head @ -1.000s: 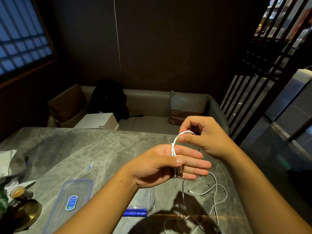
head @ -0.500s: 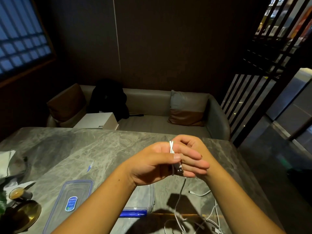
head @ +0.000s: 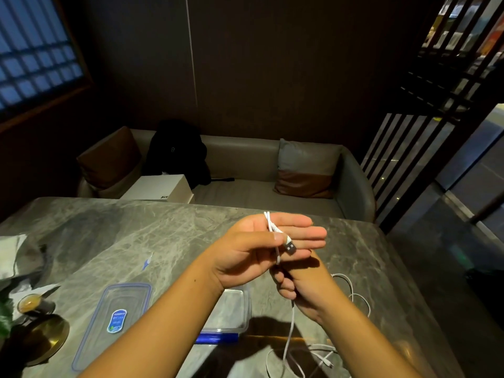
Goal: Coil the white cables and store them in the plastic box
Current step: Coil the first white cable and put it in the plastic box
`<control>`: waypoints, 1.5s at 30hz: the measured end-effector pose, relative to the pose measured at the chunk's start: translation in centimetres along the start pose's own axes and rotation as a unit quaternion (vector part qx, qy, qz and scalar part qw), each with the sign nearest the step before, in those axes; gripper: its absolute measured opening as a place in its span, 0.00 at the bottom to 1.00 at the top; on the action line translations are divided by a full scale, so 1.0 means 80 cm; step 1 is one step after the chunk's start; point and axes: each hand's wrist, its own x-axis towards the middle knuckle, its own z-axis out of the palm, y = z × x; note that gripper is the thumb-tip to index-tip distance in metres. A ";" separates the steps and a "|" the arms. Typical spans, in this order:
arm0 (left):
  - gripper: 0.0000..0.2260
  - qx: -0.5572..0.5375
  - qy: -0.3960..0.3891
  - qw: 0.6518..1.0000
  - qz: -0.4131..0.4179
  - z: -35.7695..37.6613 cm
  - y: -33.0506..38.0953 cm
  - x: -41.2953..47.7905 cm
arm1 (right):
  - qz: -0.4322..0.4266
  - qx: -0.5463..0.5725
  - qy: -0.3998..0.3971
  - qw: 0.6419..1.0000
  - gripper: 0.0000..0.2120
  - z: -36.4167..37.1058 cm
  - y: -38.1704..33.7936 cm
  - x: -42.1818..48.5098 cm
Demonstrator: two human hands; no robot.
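My left hand is held over the table with its fingers straight, and its thumb pins the USB end of a white cable against them. A loop of that cable wraps over the fingers. Just below, my right hand grips the cable where it hangs down. The loose rest of the cable lies in tangled loops on the table near the front edge. The clear plastic box sits on the table under my left forearm, partly hidden by it.
The box's lid, clear with a blue rim and label, lies left of the box. A small cup and a brass dish stand at the front left. A sofa with cushions and a white carton lies behind the marble table.
My right hand has dropped from above and behind my left fingers to below them, drawing the cable round the fingers. The left hand stayed nearly still.
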 end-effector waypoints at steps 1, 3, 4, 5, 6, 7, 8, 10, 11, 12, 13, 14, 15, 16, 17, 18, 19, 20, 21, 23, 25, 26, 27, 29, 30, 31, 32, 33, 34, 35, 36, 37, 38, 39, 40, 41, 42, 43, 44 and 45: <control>0.18 -0.004 0.008 1.000 0.006 -0.001 0.001 0.000 | -0.008 -0.008 -0.008 1.000 0.29 -0.001 0.002 -0.002; 0.17 -0.009 0.026 1.000 0.014 -0.002 0.003 0.000 | -0.021 -0.017 -0.020 0.999 0.22 0.002 -0.002 -0.013; 0.16 -0.006 0.038 0.999 0.017 -0.003 0.003 0.000 | -0.031 -0.018 -0.030 0.999 0.20 0.003 -0.003 -0.017; 0.15 0.002 0.053 0.998 0.019 -0.004 0.002 -0.001 | -0.041 -0.019 -0.041 0.998 0.17 0.002 -0.003 -0.022; 0.14 0.013 0.072 0.997 0.018 -0.005 0.001 -0.001 | -0.047 -0.027 -0.046 0.997 0.16 0.002 -0.004 -0.026; 0.13 0.023 0.088 0.996 0.018 -0.006 0.000 -0.001 | -0.050 -0.040 -0.049 0.997 0.16 0.004 -0.008 -0.031; 0.13 0.028 0.100 0.994 0.018 -0.006 -0.001 -0.001 | -0.053 -0.052 -0.049 0.996 0.15 0.004 -0.009 -0.035; 0.14 0.022 0.115 0.993 0.023 -0.009 -0.002 0.000 | -0.051 -0.075 -0.046 0.995 0.14 0.004 -0.011 -0.043; 0.14 0.015 0.121 0.992 0.025 -0.010 -0.001 0.000 | -0.048 -0.087 -0.049 0.994 0.13 0.004 -0.013 -0.048; 0.15 0.012 0.127 0.991 0.026 -0.011 -0.001 0.000 | -0.049 -0.101 -0.052 0.992 0.13 0.004 -0.015 -0.052; 0.15 0.014 0.131 0.991 0.024 -0.013 -0.001 0.000 | -0.051 -0.117 -0.054 0.990 0.13 0.004 -0.018 -0.056; 0.15 0.022 0.131 0.991 0.019 -0.015 -0.001 0.000 | -0.057 -0.134 -0.054 0.988 0.13 0.003 -0.021 -0.059; 0.15 0.036 0.129 0.991 0.013 -0.016 -0.002 -0.001 | -0.063 -0.154 -0.049 0.985 0.12 0.003 -0.027 -0.063; 0.15 0.053 0.126 0.991 0.008 -0.018 -0.003 -0.001 | -0.073 -0.173 -0.047 0.981 0.11 0.002 -0.034 -0.066; 0.16 0.068 0.123 0.990 0.002 -0.019 -0.004 -0.002 | -0.085 -0.189 -0.050 0.977 0.11 0.001 -0.041 -0.070; 0.16 0.080 0.121 0.989 -0.003 -0.020 -0.005 -0.002 | -0.100 -0.201 -0.058 0.973 0.10 0.000 -0.047 -0.073; 0.16 0.088 0.119 0.989 -0.009 -0.020 -0.006 -0.003 | -0.115 -0.213 -0.068 0.968 0.10 0.000 -0.055 -0.076; 0.16 0.095 0.117 0.988 -0.018 -0.020 -0.008 -0.004 | -0.132 -0.222 -0.075 0.963 0.11 -0.001 -0.064 -0.079; 0.16 0.103 0.115 0.988 -0.027 -0.019 -0.010 -0.005 | -0.149 -0.231 -0.074 0.959 0.12 -0.003 -0.073 -0.081; 0.14 0.114 0.111 0.986 -0.046 -0.017 -0.015 -0.006 | -0.193 -0.259 -0.060 0.944 0.13 -0.007 -0.092 -0.082; 0.14 0.095 0.094 0.989 -0.059 -0.015 -0.019 -0.008 | -0.245 -0.311 -0.046 0.917 0.15 -0.011 -0.109 -0.079; 0.14 0.085 0.086 0.991 -0.064 -0.013 -0.021 -0.008 | -0.262 -0.330 -0.039 0.906 0.15 -0.013 -0.114 -0.076; 0.14 0.080 0.078 0.991 -0.067 -0.012 -0.023 -0.007 | -0.271 -0.336 -0.035 0.902 0.15 -0.015 -0.119 -0.073; 0.16 0.073 0.056 0.993 -0.068 -0.007 -0.023 -0.007 | -0.273 -0.334 -0.029 0.902 0.14 -0.019 -0.128 -0.066; 0.18 0.066 0.045 0.995 -0.068 -0.006 -0.023 -0.008 | -0.271 -0.333 -0.027 0.903 0.14 -0.020 -0.132 -0.063; 0.20 0.061 0.034 0.995 -0.070 -0.005 -0.022 -0.008 | -0.265 -0.328 -0.027 0.906 0.13 -0.022 -0.136 -0.059; 0.21 0.066 0.030 0.995 -0.073 -0.004 -0.021 -0.008 | -0.259 -0.324 -0.028 0.910 0.13 -0.023 -0.139 -0.057; 0.20 0.077 0.027 0.994 -0.077 -0.003 -0.020 -0.007 | -0.257 -0.323 -0.033 0.910 0.13 -0.024 -0.142 -0.055; 0.19 0.093 0.023 0.992 -0.082 -0.002 -0.020 -0.006 | -0.259 -0.329 -0.039 0.907 0.13 -0.024 -0.145 -0.054; 0.19 0.108 0.012 0.990 -0.087 0.000 -0.020 -0.005 | -0.261 -0.339 -0.046 0.903 0.12 -0.022 -0.148 -0.055; 0.18 0.118 0.002 0.989 -0.091 0.002 -0.021 -0.004 | -0.261 -0.346 -0.055 0.900 0.12 -0.020 -0.150 -0.054; 0.18 0.117 -0.006 0.989 -0.092 0.004 -0.022 -0.003 | -0.260 -0.350 -0.060 0.898 0.11 -0.019 -0.152 -0.054; 0.18 0.111 -0.012 0.990 -0.090 0.006 -0.024 -0.002 | -0.258 -0.349 -0.061 0.899 0.11 -0.018 -0.154 -0.052; 0.17 0.103 -0.016 0.991 -0.086 0.008 -0.024 -0.002 | -0.254 -0.337 -0.061 0.905 0.12 -0.017 -0.155 -0.049; 0.16 0.097 -0.019 0.992 -0.081 0.009 -0.024 -0.001 | -0.248 -0.316 -0.061 0.914 0.12 -0.019 -0.156 -0.046; 0.16 0.094 -0.022 0.993 -0.074 0.011 -0.022 0.000 | -0.241 -0.291 -0.060 0.924 0.13 -0.022 -0.155 -0.042; 0.16 0.091 -0.027 0.993 -0.068 0.013 -0.019 0.000 | -0.231 -0.270 -0.056 0.933 0.13 -0.025 -0.155 -0.038; 0.16 0.090 -0.034 0.993 -0.065 0.015 -0.016 0.001 | -0.220 -0.258 -0.053 0.939 0.13 -0.026 -0.154 -0.035; 0.16 0.094 -0.042 0.993 -0.064 0.017 -0.014 0.002 | -0.214 -0.249 -0.048 0.943 0.13 -0.028 -0.153 -0.032; 0.16 0.099 -0.051 0.992 -0.065 0.019 -0.012 0.002 | -0.209 -0.245 -0.046 0.946 0.13 -0.029 -0.152 -0.029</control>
